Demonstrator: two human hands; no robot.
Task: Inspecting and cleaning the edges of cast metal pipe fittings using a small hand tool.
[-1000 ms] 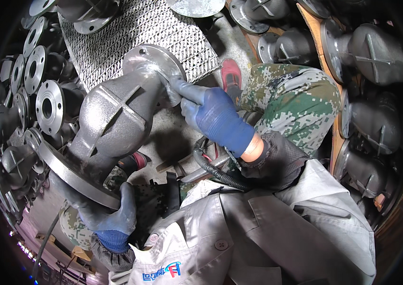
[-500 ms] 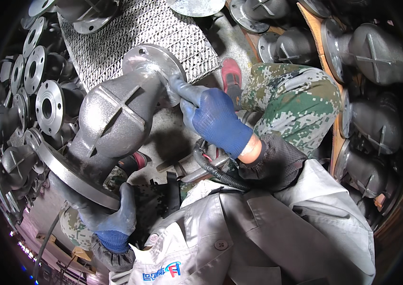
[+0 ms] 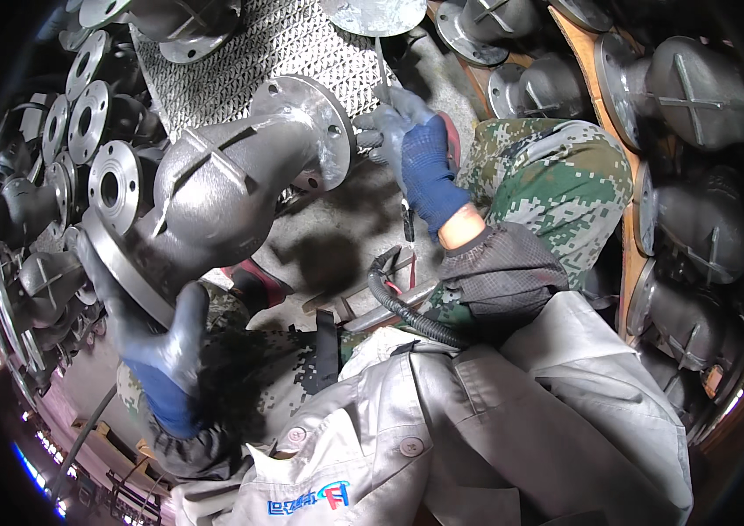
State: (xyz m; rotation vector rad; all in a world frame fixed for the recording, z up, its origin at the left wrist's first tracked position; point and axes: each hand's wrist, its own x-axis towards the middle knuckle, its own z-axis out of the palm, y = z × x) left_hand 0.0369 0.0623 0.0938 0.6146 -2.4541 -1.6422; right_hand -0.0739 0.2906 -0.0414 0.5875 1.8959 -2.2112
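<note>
A grey cast valve body (image 3: 214, 188) with raised ribs and a flange at each end lies tilted before me. My left hand (image 3: 154, 329), in a blue and grey glove, grips the rim of its near flange (image 3: 126, 267), thumb on one side and fingers on the other. To the right of the far flange (image 3: 328, 131), apart from it, my gloved right hand (image 3: 416, 149) is closed round a thin metal rod (image 3: 381, 66) that points away from me. Below that hand hangs a dark, slim end piece (image 3: 408, 223) with a red wire; whether it joins the rod is unclear.
Many similar flanged castings (image 3: 113, 186) are piled at the left. More castings (image 3: 692, 96) stand along cardboard (image 3: 600, 88) at the right. A patterned metal plate (image 3: 214, 83) lies ahead, with a round disc (image 3: 376, 13) beyond. A black corrugated hose (image 3: 398, 302) crosses near my lap.
My right hand has left the far flange, moved away to the right and now holds a thin rod. The left hand stays at the near flange, its wrist turned. The casting has tilted slightly.
</note>
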